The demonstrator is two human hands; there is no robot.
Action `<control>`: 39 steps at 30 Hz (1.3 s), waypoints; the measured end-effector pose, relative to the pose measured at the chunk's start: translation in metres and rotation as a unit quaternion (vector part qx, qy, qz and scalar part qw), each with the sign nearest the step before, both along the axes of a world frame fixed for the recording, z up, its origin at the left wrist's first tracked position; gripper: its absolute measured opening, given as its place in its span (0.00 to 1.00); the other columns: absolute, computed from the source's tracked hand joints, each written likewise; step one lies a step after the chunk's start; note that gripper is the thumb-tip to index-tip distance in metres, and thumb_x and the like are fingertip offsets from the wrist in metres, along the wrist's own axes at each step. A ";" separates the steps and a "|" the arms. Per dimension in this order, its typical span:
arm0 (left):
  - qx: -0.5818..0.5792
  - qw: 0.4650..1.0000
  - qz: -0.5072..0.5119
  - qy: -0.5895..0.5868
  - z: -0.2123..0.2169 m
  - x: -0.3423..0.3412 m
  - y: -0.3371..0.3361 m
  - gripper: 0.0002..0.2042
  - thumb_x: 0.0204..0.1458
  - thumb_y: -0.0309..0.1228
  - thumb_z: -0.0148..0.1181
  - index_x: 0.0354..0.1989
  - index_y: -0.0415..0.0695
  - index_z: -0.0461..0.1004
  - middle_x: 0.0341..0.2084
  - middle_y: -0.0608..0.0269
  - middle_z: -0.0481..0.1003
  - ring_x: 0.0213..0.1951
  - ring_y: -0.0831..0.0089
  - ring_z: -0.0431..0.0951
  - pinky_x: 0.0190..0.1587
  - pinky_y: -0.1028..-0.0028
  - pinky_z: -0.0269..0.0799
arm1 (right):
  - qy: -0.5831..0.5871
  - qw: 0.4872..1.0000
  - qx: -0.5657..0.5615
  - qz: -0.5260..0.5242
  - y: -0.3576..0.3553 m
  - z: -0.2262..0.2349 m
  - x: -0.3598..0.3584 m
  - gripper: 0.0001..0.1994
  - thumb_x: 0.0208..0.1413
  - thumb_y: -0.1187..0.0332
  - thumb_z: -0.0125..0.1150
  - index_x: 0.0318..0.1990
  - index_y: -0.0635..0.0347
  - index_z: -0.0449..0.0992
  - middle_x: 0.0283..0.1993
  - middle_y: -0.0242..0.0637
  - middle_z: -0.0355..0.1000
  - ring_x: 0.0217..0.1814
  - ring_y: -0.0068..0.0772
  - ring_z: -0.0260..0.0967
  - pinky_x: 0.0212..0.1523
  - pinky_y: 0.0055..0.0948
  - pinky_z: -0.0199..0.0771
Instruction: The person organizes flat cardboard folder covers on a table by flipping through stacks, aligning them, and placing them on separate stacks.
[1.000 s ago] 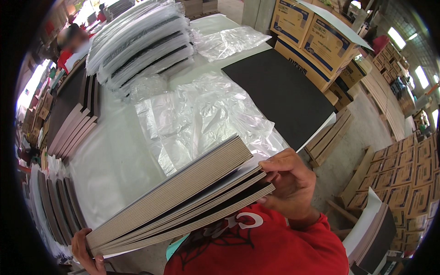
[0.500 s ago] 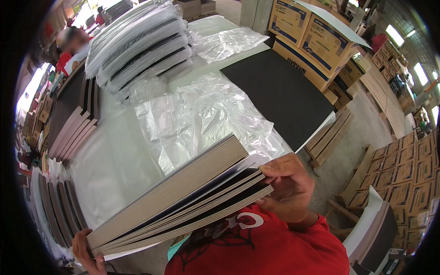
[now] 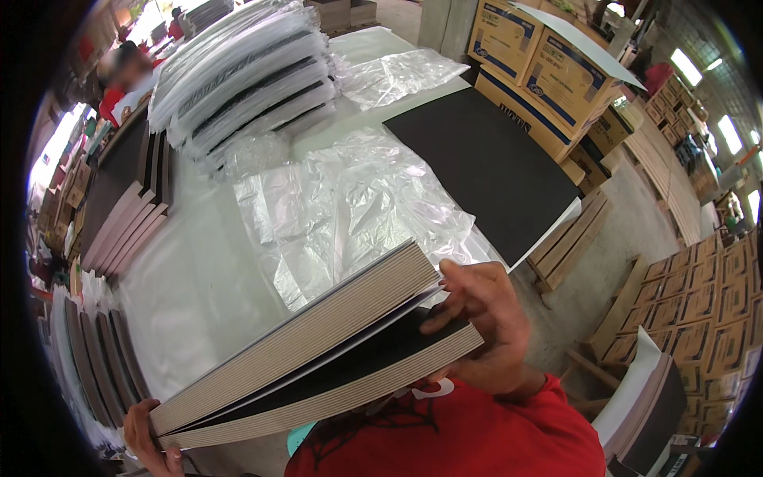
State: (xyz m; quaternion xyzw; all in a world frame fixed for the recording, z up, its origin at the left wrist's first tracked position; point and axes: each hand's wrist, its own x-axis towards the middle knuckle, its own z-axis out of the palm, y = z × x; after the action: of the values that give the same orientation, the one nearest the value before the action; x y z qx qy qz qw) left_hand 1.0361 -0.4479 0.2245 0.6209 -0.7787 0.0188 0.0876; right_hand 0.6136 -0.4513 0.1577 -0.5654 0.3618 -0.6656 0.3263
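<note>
I hold a thick stack of flat brown-edged boards (image 3: 318,342) on edge close to my chest, above the white table (image 3: 191,286). My right hand (image 3: 481,318) grips its right end, with fingers pushed between the boards so the stack is split into two wedges showing black faces inside. At the stack's lower left corner my left hand (image 3: 147,437) clasps it. Just beyond the stack lies a crumpled clear plastic bag (image 3: 350,207). A large black sheet (image 3: 485,167) rests on the table's right side.
Bagged board packs (image 3: 246,71) are piled at the back of the table, and more boards (image 3: 127,207) lean at its left edge. Printed cartons (image 3: 548,71) stand at the back right, wooden pallets (image 3: 572,238) beside the table. A person in red (image 3: 119,79) is at the far left.
The gap in the stack has widened: my right fingers have gone deeper between the boards, and the upper part has lifted away from the lower part.
</note>
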 end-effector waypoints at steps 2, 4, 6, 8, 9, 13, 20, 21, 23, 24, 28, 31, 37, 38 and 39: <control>-0.008 1.000 -0.010 0.008 -0.001 0.001 0.001 0.35 0.49 0.59 0.36 0.45 0.33 0.65 0.40 0.46 0.67 0.46 0.54 0.65 0.50 0.60 0.54 | 0.036 0.999 -0.016 -0.004 0.000 -0.001 -0.001 0.40 0.28 0.76 0.74 0.55 0.73 0.61 0.48 0.42 0.56 0.42 0.32 0.71 0.40 0.22 0.72; -0.014 1.000 -0.009 0.001 -0.003 0.004 0.001 0.35 0.49 0.59 0.37 0.44 0.33 0.65 0.39 0.46 0.67 0.45 0.54 0.65 0.49 0.61 0.55 | 0.046 0.999 -0.025 -0.009 0.000 -0.003 -0.002 0.41 0.28 0.76 0.74 0.55 0.73 0.60 0.48 0.42 0.56 0.42 0.32 0.71 0.40 0.22 0.72; -0.010 1.000 -0.010 0.008 -0.003 0.003 0.000 0.35 0.49 0.59 0.37 0.44 0.33 0.65 0.39 0.46 0.67 0.44 0.54 0.65 0.49 0.61 0.55 | 0.033 0.999 -0.027 -0.013 0.000 -0.005 -0.001 0.39 0.28 0.76 0.74 0.54 0.73 0.62 0.48 0.41 0.56 0.42 0.32 0.71 0.41 0.23 0.72; 0.002 1.000 -0.014 0.028 0.001 -0.003 -0.001 0.35 0.48 0.59 0.38 0.43 0.33 0.65 0.38 0.47 0.67 0.44 0.54 0.65 0.48 0.61 0.56 | 0.024 0.999 -0.025 -0.012 0.001 -0.005 0.000 0.39 0.28 0.76 0.74 0.54 0.73 0.62 0.48 0.41 0.56 0.43 0.32 0.70 0.44 0.24 0.72; -0.016 0.999 -0.041 0.022 0.005 -0.012 -0.006 0.34 0.50 0.59 0.37 0.42 0.34 0.67 0.36 0.47 0.69 0.40 0.54 0.69 0.43 0.62 0.60 | 0.020 0.999 -0.024 -0.013 0.001 -0.005 0.001 0.39 0.28 0.76 0.74 0.54 0.73 0.62 0.48 0.42 0.56 0.44 0.31 0.70 0.45 0.25 0.72; -0.053 0.994 -0.095 0.010 0.012 -0.028 -0.015 0.32 0.53 0.57 0.37 0.40 0.36 0.72 0.32 0.49 0.74 0.34 0.55 0.75 0.34 0.63 0.68 | -0.014 0.999 -0.032 -0.008 0.000 -0.004 0.003 0.35 0.31 0.79 0.72 0.51 0.73 0.63 0.48 0.43 0.56 0.46 0.32 0.67 0.48 0.28 0.72; -0.061 0.992 -0.109 0.021 0.009 -0.025 -0.016 0.31 0.53 0.56 0.38 0.39 0.36 0.72 0.33 0.48 0.73 0.34 0.54 0.75 0.35 0.63 0.68 | -0.028 0.998 -0.055 -0.007 -0.005 -0.007 0.003 0.29 0.33 0.83 0.69 0.47 0.71 0.62 0.48 0.44 0.56 0.48 0.34 0.66 0.49 0.31 0.72; -0.059 0.993 -0.105 0.020 0.010 -0.026 -0.016 0.31 0.53 0.56 0.38 0.39 0.35 0.72 0.33 0.48 0.73 0.34 0.54 0.75 0.36 0.63 0.68 | -0.036 0.998 -0.056 -0.002 -0.005 -0.008 0.003 0.29 0.33 0.83 0.69 0.46 0.71 0.63 0.48 0.44 0.56 0.48 0.34 0.66 0.49 0.31 0.72; -0.054 0.994 -0.097 0.019 0.011 -0.028 -0.016 0.31 0.53 0.56 0.39 0.39 0.35 0.72 0.33 0.48 0.73 0.34 0.54 0.74 0.36 0.62 0.68 | -0.027 0.998 -0.060 0.000 -0.006 -0.009 0.002 0.30 0.33 0.83 0.69 0.48 0.72 0.62 0.47 0.43 0.57 0.48 0.34 0.66 0.49 0.31 0.72; -0.053 0.994 -0.097 0.020 0.012 -0.029 -0.016 0.31 0.53 0.56 0.39 0.39 0.35 0.72 0.33 0.48 0.73 0.34 0.53 0.74 0.36 0.62 0.68 | -0.024 0.998 -0.062 0.002 -0.006 -0.009 0.001 0.31 0.33 0.83 0.70 0.49 0.72 0.62 0.47 0.43 0.57 0.48 0.34 0.66 0.49 0.31 0.71; -0.052 0.994 -0.095 0.025 0.013 -0.030 -0.016 0.30 0.53 0.55 0.40 0.39 0.34 0.72 0.32 0.47 0.73 0.34 0.53 0.74 0.36 0.63 0.67 | -0.018 0.999 -0.025 0.005 -0.005 -0.002 0.002 0.37 0.32 0.80 0.71 0.54 0.73 0.60 0.47 0.41 0.58 0.47 0.31 0.66 0.49 0.28 0.71; -0.052 0.994 -0.093 0.025 0.013 -0.031 -0.016 0.30 0.53 0.55 0.40 0.39 0.34 0.72 0.32 0.47 0.73 0.34 0.53 0.74 0.36 0.63 0.67 | 0.007 1.000 -0.015 0.004 -0.005 0.000 -0.001 0.39 0.31 0.78 0.72 0.56 0.73 0.59 0.47 0.40 0.58 0.46 0.29 0.66 0.49 0.26 0.71; -0.052 0.994 -0.093 0.025 0.013 -0.031 -0.017 0.30 0.52 0.55 0.41 0.38 0.34 0.72 0.32 0.48 0.73 0.33 0.54 0.74 0.35 0.64 0.68 | 0.034 0.999 -0.018 -0.007 -0.006 0.000 -0.001 0.37 0.32 0.77 0.72 0.55 0.73 0.61 0.47 0.40 0.58 0.46 0.28 0.66 0.49 0.25 0.71; -0.053 0.993 -0.097 0.027 0.013 -0.031 -0.017 0.30 0.52 0.55 0.41 0.38 0.34 0.72 0.32 0.48 0.73 0.33 0.54 0.75 0.35 0.64 0.68 | 0.033 0.999 -0.018 -0.007 -0.005 0.000 -0.001 0.37 0.32 0.77 0.72 0.55 0.72 0.62 0.47 0.40 0.58 0.46 0.28 0.66 0.49 0.25 0.71; -0.053 0.994 -0.097 0.028 0.013 -0.031 -0.016 0.30 0.52 0.55 0.41 0.38 0.34 0.72 0.32 0.48 0.73 0.33 0.54 0.75 0.35 0.64 0.68 | 0.032 0.999 -0.018 -0.007 -0.005 0.000 -0.001 0.37 0.32 0.77 0.72 0.55 0.72 0.62 0.47 0.40 0.58 0.46 0.28 0.66 0.49 0.25 0.71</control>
State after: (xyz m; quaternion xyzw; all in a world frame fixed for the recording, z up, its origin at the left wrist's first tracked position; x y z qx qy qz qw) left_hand 1.0054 -0.4644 0.2374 0.5376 -0.8303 0.0337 0.1434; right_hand 0.6127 -0.4567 0.1578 -0.5899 0.3640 -0.6557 0.2992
